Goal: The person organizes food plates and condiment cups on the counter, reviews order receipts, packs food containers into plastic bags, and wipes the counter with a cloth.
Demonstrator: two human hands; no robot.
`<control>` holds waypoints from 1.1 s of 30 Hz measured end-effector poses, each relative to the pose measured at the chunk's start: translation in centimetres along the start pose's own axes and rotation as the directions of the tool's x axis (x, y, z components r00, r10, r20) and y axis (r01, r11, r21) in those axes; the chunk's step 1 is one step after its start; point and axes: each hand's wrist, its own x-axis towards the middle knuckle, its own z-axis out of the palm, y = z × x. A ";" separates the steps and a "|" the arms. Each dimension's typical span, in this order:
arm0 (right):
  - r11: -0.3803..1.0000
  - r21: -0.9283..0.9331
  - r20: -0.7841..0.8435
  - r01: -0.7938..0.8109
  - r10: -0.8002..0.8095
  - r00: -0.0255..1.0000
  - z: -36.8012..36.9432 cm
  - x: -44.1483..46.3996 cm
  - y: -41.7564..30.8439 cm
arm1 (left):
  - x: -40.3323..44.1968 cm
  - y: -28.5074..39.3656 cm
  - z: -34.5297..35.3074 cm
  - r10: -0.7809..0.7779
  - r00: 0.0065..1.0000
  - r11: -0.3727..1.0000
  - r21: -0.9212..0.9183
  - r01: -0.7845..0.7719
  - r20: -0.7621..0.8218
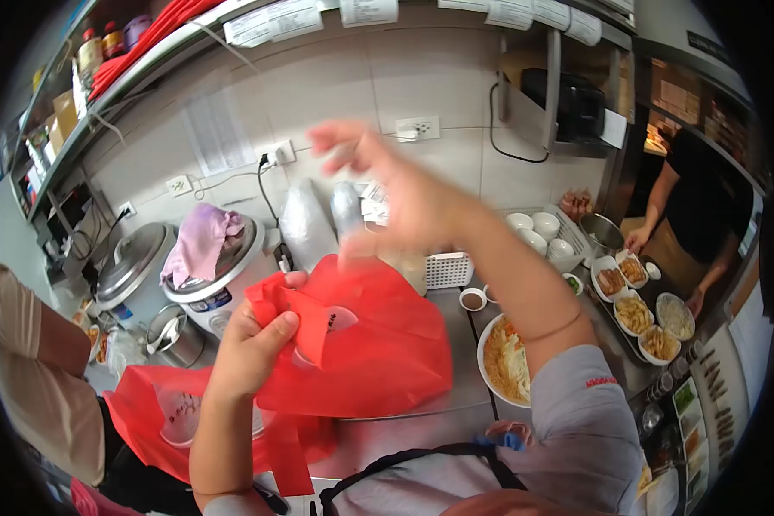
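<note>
My left hand [248, 342] is closed around the gathered top of a red carrier bag [387, 353], thumb pressed over the folds. That bag stands on the counter in front of me, and white shows through its opening. My right hand [404, 202] is raised above the bag, blurred by motion, its fingers apart and nothing visible in them. A second red bag [146, 397] lies to the left of my left forearm, with a white printed round shape showing on it.
Two rice cookers [133, 265] stand at the left, one draped with a purple cloth [199, 242]. A bowl of food [507, 359] sits right of the bag. Another person's arm [658, 206] reaches over a tray of filled dishes at right. Someone stands close on my left.
</note>
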 end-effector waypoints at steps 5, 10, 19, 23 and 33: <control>0.915 0.093 0.578 -0.392 0.271 0.770 5.1 -2.8 -2.0 | -2.5 -0.9 -0.5 0.003 1.000 0.999 0.051 -0.004 0.022; 0.926 0.198 0.839 -0.322 0.009 0.544 1.6 -7.0 0.7 | -5.9 -2.3 -2.2 0.046 0.963 0.994 0.108 -0.018 -0.266; 0.707 -0.653 0.755 -0.272 0.635 -0.164 2.3 -16.1 4.6 | -7.0 -4.1 -5.5 0.003 0.946 0.998 -0.064 -0.025 -0.325; 0.611 -0.765 0.644 -0.204 0.729 -0.230 3.2 -16.5 5.3 | -7.7 -3.9 -6.2 0.013 0.953 0.996 -0.076 -0.038 -0.304; 0.785 -0.183 0.559 -0.592 0.579 0.594 -2.6 8.2 2.2 | -7.5 -4.3 -6.0 -0.030 0.968 0.992 -0.123 -0.001 -0.249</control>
